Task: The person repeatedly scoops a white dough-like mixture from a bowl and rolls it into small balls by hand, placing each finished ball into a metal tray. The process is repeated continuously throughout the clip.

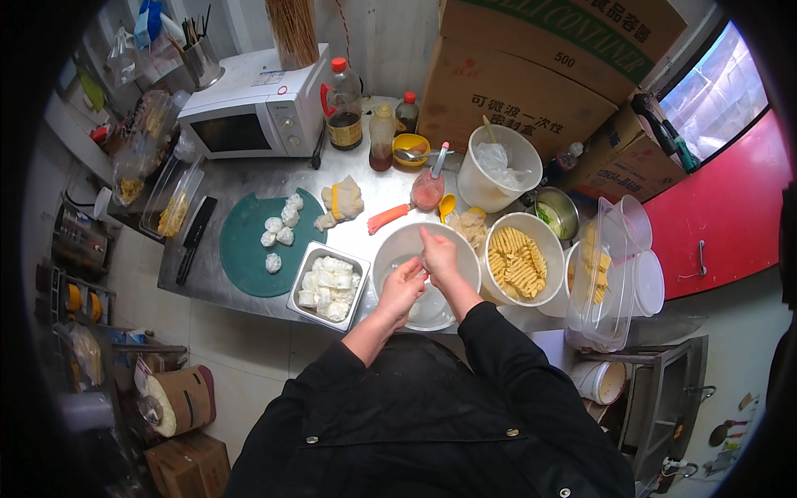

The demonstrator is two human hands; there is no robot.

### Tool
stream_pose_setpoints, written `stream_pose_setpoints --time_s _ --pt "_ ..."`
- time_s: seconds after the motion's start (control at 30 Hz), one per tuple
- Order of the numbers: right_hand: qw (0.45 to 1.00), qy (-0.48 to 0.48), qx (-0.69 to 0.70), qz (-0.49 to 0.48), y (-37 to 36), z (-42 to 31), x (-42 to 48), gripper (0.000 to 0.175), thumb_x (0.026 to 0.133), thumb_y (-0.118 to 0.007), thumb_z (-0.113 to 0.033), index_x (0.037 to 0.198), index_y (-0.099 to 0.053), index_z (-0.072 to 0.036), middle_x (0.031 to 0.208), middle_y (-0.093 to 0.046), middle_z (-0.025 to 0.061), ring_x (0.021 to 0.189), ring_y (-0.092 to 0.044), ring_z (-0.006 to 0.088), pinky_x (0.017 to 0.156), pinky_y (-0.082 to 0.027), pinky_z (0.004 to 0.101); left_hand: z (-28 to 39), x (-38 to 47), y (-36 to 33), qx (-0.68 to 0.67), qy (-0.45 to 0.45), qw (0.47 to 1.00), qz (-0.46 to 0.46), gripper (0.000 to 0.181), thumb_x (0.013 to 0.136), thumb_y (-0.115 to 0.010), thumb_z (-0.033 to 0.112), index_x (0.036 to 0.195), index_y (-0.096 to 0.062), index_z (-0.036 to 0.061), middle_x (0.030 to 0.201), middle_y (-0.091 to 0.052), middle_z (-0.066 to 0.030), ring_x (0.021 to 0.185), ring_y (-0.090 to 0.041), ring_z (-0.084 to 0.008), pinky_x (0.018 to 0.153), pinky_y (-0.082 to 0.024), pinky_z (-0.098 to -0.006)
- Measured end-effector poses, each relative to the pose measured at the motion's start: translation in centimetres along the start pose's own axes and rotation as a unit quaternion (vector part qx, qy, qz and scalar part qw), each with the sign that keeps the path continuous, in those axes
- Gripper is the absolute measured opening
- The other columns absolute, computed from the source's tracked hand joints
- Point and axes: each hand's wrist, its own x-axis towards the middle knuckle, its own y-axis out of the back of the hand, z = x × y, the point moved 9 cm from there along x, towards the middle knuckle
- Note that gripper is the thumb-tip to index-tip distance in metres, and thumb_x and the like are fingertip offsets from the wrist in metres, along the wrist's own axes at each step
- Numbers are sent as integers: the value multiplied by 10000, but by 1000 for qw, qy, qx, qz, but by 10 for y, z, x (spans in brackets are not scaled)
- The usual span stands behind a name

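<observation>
Both hands are held close together over a wide white plastic tub (468, 280) at the counter's front edge. My left hand (401, 294) has its fingertips close to my right hand (439, 255), which is curled with its thumb up. Whether anything small is between the fingers cannot be made out. Just left of the tub, a steel pan (350, 320) holds a heap of white cut pieces (331, 280). Beyond it, several white balls (273, 225) rest on a round green cutting board (249, 267). To the right stands a tub of ridged, crinkle-cut yellow slices (518, 261).
A knife (197, 239) lies left of the board. Behind the hands are an orange-handled tool (388, 218), a yellow spoon (447, 206) and a bag-lined bucket (500, 163). Sauce bottles (343, 115), a microwave (249, 109) and cardboard boxes (498, 81) line the back. Clear containers (601, 280) stand right.
</observation>
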Motion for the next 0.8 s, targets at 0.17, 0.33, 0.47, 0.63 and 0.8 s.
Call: stream_pose_setpoints --time_s 0.17,0.33,0.47,0.63,0.8 --pt "935 144 -323 37 -4 -11 -2 405 792 -554 -359 577 -540 -16 560 -551 95 475 -495 223 507 -403 352 -6 7 -10 -68 21 995 -74 404 711 -397 -47 1105 -476 -6 888 -515 -43 765 -481 -85 739 -411 -244" --pt "894 121 -432 12 -12 -5 -3 427 820 -443 -404 702 -627 -37 692 -600 158 670 -580 308 642 -445 397 -23 16 5 -116 55 992 3 184 664 -395 -32 785 -516 37 629 -421 4 585 -399 -94 727 -396 -313" --pt "871 79 -484 -30 -16 4 1 433 834 -398 -402 767 -648 -54 786 -616 165 769 -590 332 688 -456 425 -33 24 13 -106 79 991 36 110 634 -418 -26 676 -470 61 611 -411 -18 591 -407 -121 723 -389 -369" --pt "846 58 -526 -66 -18 15 4 409 830 -399 -373 805 -653 -54 841 -613 180 800 -588 341 719 -456 427 -45 26 22 -123 99 982 105 119 595 -431 -48 615 -413 67 547 -348 -27 553 -396 -163 649 -370 -392" --pt "821 49 -562 -93 -18 28 8 412 829 -392 -345 817 -648 -23 858 -610 191 821 -584 352 744 -454 428 -55 28 26 -108 136 977 125 109 616 -430 -38 584 -417 65 546 -361 -39 582 -447 -196 732 -389 -449"
